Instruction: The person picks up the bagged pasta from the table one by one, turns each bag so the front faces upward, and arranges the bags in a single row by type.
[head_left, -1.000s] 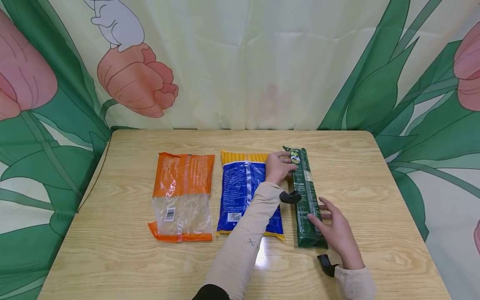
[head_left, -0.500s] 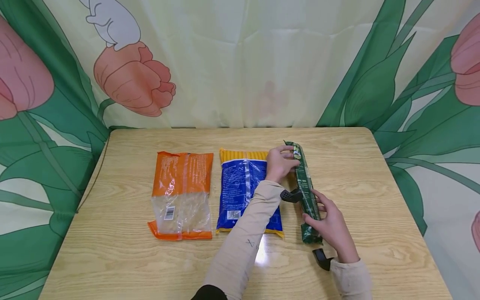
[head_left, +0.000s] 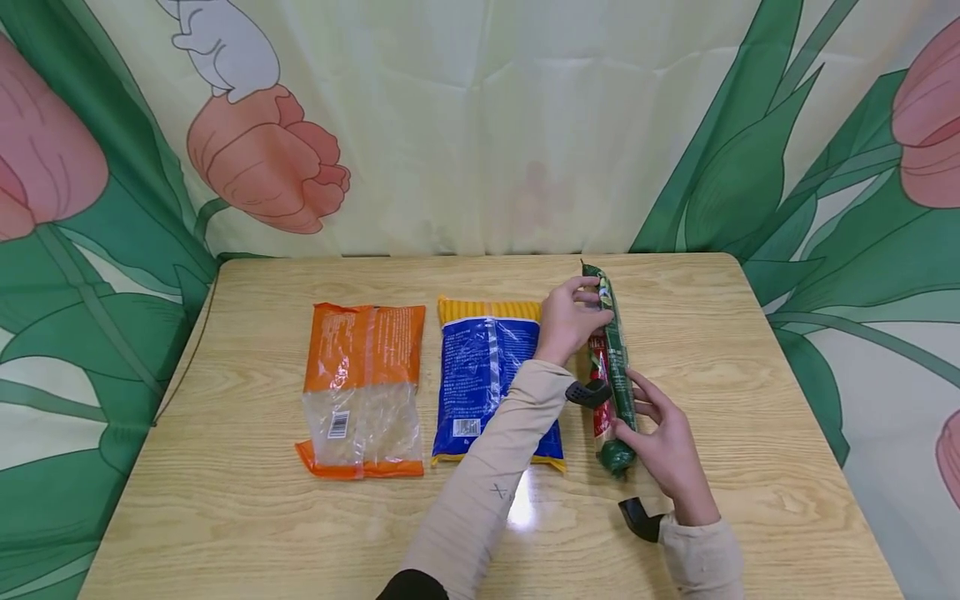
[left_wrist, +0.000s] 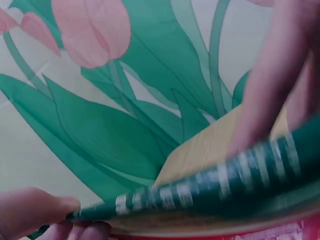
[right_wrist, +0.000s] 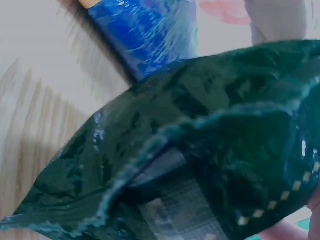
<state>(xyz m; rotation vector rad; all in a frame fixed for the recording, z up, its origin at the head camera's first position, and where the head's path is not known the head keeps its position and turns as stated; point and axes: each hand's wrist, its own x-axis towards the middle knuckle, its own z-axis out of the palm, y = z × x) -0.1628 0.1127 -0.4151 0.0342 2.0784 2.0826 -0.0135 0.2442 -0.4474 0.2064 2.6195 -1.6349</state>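
A long, narrow green plastic packet [head_left: 618, 362] is turned up on its long edge toward the table's right side, its red face visible on the left. My left hand [head_left: 566, 321] pinches its far end between thumb and fingers, which the left wrist view shows close up. Near the packet's close end, my right hand [head_left: 667, 450] grips it, thumb on the left and fingers on the right. The right wrist view is mostly filled by the packet's crimped end [right_wrist: 145, 130]; only a little of the right hand [right_wrist: 312, 220] shows there.
Left of the green packet lies a blue and yellow bag [head_left: 480, 375], partly hidden by the left forearm. Farther left lies an orange and clear bag [head_left: 363, 392]. A flower-printed curtain [head_left: 480, 125] hangs behind the wooden table [head_left: 247, 517].
The green packet has rolled from lying flat onto its edge, bringing its red face into view, and shifted slightly away. Both hands have moved with it; the other bags stay put.
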